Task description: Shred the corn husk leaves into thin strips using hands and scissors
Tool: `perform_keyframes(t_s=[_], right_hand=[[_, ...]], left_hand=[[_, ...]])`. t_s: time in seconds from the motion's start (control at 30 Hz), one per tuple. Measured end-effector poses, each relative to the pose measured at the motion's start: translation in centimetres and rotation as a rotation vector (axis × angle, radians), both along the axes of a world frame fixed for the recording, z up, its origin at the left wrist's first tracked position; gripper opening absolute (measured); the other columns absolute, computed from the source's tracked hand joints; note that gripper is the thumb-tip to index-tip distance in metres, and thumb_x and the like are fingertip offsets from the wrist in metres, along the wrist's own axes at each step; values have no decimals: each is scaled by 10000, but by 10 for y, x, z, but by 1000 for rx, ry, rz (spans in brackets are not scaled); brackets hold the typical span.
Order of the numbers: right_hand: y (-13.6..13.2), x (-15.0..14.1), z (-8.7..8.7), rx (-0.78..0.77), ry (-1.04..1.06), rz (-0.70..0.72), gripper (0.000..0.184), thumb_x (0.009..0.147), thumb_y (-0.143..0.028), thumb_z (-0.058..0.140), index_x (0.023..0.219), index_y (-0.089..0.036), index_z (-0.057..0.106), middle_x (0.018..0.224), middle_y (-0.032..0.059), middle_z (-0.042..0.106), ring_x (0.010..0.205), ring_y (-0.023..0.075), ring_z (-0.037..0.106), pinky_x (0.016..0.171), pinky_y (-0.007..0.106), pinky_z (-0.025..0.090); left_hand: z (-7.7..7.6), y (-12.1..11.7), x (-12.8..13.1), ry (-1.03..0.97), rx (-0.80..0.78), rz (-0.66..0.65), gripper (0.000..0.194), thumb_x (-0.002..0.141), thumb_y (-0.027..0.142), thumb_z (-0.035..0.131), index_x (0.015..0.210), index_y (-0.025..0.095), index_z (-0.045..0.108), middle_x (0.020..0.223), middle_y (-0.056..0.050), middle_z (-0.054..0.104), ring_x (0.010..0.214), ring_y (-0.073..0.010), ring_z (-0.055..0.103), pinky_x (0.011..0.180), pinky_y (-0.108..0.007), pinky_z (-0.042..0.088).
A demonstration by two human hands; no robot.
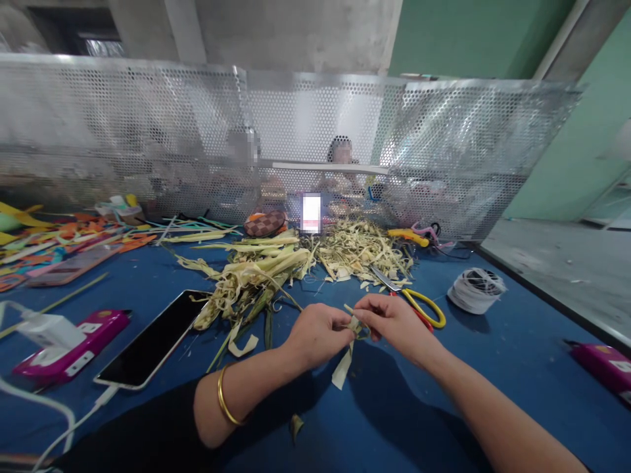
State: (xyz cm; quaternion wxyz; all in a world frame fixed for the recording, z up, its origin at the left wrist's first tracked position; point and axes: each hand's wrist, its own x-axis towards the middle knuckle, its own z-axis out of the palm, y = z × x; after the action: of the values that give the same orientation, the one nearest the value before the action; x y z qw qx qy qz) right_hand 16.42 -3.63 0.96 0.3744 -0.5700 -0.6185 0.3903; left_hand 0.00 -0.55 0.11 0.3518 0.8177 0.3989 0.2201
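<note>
Between my two hands is a pale strip of dried husk, partly wound into a small bundle, its flat tail hanging down over the table. My left hand pinches the bundle between thumb and forefinger. On its other side, the fingers of my right hand are closed on the same husk strip. Scissors with yellow and red handles lie just behind my right hand, blades pointing away. A heap of long husks lies behind my left hand. The husk inside my fingers is mostly hidden.
Husk scraps pile up before a perforated metal screen, with people behind it. A roll of white string stands at right. On the left lie a charging phone, a magenta power strip and coloured strips.
</note>
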Motion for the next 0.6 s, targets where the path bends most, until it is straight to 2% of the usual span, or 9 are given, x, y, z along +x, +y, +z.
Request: perform_keyframes(t_s=[0.13,0.23,0.3,0.4,0.5,0.6], right_hand=[[0,-1,1,-20,55,-58,134,652,-299,606,622,-171,583,515,-53,476,443,66,389,418,198,289],[-1,1,3,-89,105,-51,117,628,-281,620,613,-172,581,482,-62,465,430,62,387,405,185,295],[-2,4,4,-196,160,-1,137,635,-308,619,627,-185,560,410,-85,424,368,61,356,367,184,288],[-3,7,7,-299,226,77,177,637,-335,620,605,-200,511,341,-110,369,288,50,285,310,179,232],[-2,5,6,-253,257,45,219,630,-337,633,572,-196,477,368,-103,407,272,35,292,293,166,200],[-1,-1,3,-162,310,-53,241,650,-357,628,568,-193,471,379,-82,464,298,49,379,321,162,277]], left_hand=[[0,0,1,22,-31,-36,153,667,217,533,541,143,578,484,41,466,505,-85,377,481,-221,208],[2,-1,1,6,-77,-68,156,672,214,522,545,142,576,465,46,467,488,-82,388,474,-212,227],[3,-1,1,-15,-146,-108,157,665,210,516,526,145,550,452,49,462,472,-80,402,469,-203,251],[5,-3,1,-72,-330,-200,122,638,205,509,526,157,522,457,46,477,468,-92,457,483,-195,328],[6,-5,1,-92,-485,-294,100,612,208,530,524,164,514,455,42,481,466,-100,479,499,-205,377],[8,-4,0,-105,-550,-329,106,603,224,567,526,159,536,457,41,484,463,-94,471,518,-213,400]])
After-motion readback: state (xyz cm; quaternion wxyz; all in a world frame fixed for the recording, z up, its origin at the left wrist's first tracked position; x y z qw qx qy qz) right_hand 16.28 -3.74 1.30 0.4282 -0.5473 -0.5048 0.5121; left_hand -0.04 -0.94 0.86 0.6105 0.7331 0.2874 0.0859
